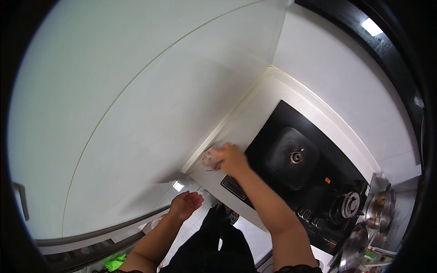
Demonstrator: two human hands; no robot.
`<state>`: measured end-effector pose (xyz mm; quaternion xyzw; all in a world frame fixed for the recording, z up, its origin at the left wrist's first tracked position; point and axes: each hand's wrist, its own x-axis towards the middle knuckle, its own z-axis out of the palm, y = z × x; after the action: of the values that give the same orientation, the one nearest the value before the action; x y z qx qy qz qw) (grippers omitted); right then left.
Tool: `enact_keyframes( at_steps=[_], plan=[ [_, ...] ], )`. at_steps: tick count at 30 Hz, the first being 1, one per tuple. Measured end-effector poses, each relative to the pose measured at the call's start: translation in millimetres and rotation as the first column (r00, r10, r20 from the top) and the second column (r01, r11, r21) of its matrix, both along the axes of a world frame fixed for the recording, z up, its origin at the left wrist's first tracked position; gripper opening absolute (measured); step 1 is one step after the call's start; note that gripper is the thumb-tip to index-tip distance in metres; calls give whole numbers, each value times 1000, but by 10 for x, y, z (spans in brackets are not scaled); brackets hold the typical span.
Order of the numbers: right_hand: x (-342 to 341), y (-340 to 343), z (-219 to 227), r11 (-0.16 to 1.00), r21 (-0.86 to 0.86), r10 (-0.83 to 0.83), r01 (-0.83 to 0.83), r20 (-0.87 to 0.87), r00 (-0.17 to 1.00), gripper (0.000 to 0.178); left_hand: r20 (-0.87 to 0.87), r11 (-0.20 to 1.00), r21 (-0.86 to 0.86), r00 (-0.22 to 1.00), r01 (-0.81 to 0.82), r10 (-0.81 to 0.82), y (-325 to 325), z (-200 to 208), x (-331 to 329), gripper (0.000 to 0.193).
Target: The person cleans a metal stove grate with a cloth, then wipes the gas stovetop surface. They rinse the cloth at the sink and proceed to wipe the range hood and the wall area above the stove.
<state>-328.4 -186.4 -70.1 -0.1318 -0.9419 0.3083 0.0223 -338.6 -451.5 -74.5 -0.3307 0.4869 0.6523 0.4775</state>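
My right hand (233, 159) is closed on a crumpled pale pinkish cloth (210, 159), pressing it to the white countertop (241, 129) close to the wall, left of the stove. The cloth and fingers are somewhat blurred, and part of the cloth is covered by the hand. Off the counter's near left edge, my left hand (185, 205) hangs in the air, palm up with its fingers stretched out and nothing in it. The black gas stove (268, 150) lies to the right of my right hand, under and beyond my forearm.
One burner (296, 157) sits bare in its recessed pan; another burner (350, 204) has a ring on it. Metal pots (380, 209) and a round metal lid (355, 248) stand at the right. White wall panels (182, 104) rise along the counter's left side. Something bright green (115, 262) lies at lower left.
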Motion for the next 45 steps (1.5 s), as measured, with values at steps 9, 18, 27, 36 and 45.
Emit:
enact_keyframes(
  at_steps=[9, 18, 27, 36, 45],
  plan=[
    [-109, -133, -68, 902, 391, -180, 185, -49, 982, 32, 194, 960, 157, 946, 232, -260, 269, -560, -321, 56],
    [315, -1302, -55, 949, 294, -91, 114, -91, 992, 37, 299, 822, 566, 912, 67, -280, 145, -1018, -626, 50],
    [1165, -645, 485, 778, 168, -535, 605, -325, 779, 45, 108, 939, 210, 948, 273, -300, 197, -787, -548, 38],
    [962, -1445, 11, 789, 341, -446, 510, -252, 859, 45, 216, 837, 373, 840, 401, -498, 309, -858, -208, 41],
    [3305, -832, 104, 342, -6, -904, 940, -275, 327, 55, 217, 745, 464, 754, 479, -620, 495, -659, 421, 47]
  ],
)
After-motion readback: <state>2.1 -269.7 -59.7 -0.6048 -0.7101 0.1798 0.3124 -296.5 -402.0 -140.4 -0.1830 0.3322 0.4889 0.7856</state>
